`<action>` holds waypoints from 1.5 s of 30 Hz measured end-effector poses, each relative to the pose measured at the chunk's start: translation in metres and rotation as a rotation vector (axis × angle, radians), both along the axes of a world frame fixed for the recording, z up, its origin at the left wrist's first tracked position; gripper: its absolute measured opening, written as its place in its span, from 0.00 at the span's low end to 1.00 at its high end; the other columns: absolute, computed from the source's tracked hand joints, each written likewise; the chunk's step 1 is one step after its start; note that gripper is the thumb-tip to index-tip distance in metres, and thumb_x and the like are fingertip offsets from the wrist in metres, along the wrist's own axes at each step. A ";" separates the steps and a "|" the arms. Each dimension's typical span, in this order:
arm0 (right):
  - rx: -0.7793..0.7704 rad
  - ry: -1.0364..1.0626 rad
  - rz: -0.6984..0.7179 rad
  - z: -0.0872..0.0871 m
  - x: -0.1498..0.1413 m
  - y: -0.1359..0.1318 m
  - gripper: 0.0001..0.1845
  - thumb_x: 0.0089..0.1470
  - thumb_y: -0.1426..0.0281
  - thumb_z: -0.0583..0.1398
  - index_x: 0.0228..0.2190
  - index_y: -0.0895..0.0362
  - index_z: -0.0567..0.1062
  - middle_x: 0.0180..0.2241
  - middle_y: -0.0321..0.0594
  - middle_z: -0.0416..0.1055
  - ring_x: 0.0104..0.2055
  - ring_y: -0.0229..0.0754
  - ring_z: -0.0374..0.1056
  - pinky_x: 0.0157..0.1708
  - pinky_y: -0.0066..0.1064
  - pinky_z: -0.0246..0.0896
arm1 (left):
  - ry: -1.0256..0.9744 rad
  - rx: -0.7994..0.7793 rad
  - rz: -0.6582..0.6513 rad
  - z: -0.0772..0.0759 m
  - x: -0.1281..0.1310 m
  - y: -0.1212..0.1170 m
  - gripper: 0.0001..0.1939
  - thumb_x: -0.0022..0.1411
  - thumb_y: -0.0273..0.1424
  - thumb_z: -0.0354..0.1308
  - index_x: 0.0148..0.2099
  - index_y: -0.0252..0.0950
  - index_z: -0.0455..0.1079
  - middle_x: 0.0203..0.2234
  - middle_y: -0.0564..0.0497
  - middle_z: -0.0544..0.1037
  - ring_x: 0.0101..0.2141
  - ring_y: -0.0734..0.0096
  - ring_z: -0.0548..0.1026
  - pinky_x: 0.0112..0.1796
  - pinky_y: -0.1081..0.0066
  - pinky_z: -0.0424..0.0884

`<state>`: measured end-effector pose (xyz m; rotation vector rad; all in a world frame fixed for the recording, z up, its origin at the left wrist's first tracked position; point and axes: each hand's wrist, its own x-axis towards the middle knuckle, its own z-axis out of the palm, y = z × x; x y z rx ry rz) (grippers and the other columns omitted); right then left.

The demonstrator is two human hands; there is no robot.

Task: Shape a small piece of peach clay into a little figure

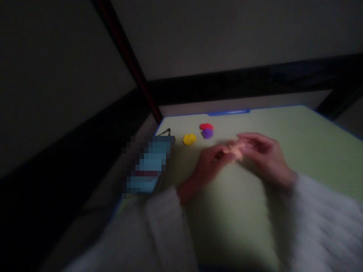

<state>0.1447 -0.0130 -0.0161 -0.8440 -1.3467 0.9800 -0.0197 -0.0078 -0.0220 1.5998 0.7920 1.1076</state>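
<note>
Between my two hands is a small, pale peach lump of modelling clay (236,149), uneven in outline and a little blurred. My left hand (211,160) pinches its left side with thumb and fingers. On the other side, the fingertips of my right hand (262,156) are closed on it too. Beyond my left hand lie a purple lump of clay (208,133) and a red lump of clay (206,126), seemingly touching. A yellow lump of clay (189,139) sits to their left, apart from them.
All this is over a pale green table (306,143) with a blue edge. A pixelated, light blue object, perhaps a phone (151,162), is at the table's left side, with a dark cord or strap (169,132) by its top. Walls stand behind and left.
</note>
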 end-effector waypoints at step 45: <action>-0.151 0.106 0.082 -0.002 0.001 0.002 0.15 0.41 0.71 0.68 0.36 0.52 0.77 0.31 0.36 0.77 0.30 0.36 0.72 0.31 0.28 0.69 | -0.085 -0.194 0.030 -0.005 0.000 0.009 0.07 0.53 0.31 0.58 0.27 0.32 0.70 0.20 0.54 0.71 0.23 0.79 0.66 0.28 0.75 0.62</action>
